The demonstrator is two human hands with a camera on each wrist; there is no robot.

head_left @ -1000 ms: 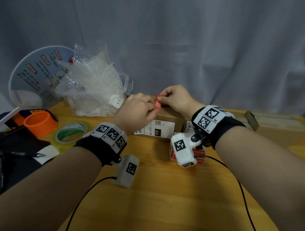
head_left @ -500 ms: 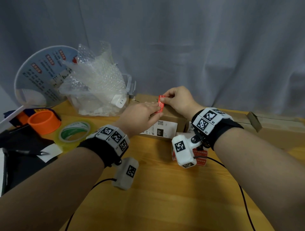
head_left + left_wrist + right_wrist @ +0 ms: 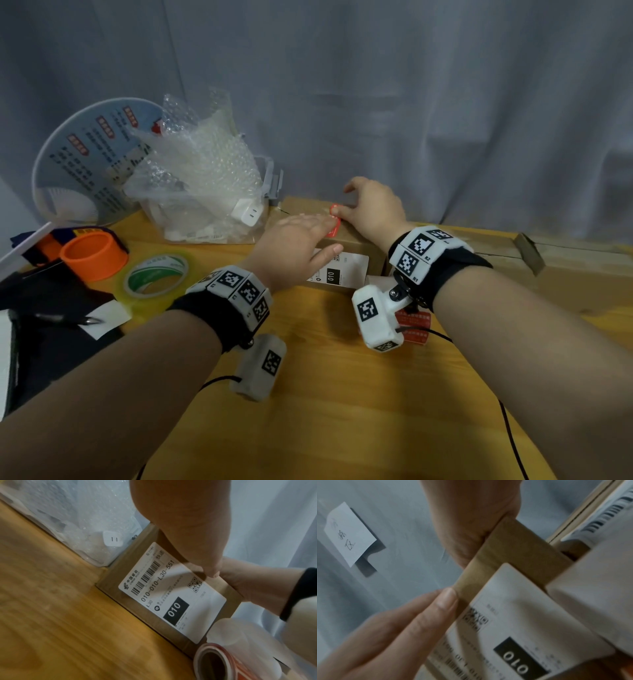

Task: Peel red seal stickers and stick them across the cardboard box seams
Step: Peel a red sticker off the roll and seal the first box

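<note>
Red seal sticker (image 3: 334, 224) already lies over the cardboard box (image 3: 356, 240) top edge, flat left hand (image 3: 294, 246) fingers and right hand (image 3: 373, 209) thumb pressing it, both grips released; smoothing remains.

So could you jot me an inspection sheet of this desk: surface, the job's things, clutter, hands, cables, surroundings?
Surface: wooden table, bare in front.
Job's things: cardboard box with a white shipping label; red seal sticker on its top edge; sticker roll beside it.
Clutter: bubble wrap in a clear tub with a white charger, green tape roll, orange ring, round fan, pen.
Hands: left hand flat on the box, fingers on the sticker; right hand presses the sticker's upper end.
Cables: black leads from the wrist cameras.
Surroundings: grey curtain; a long cardboard box at right.
</note>
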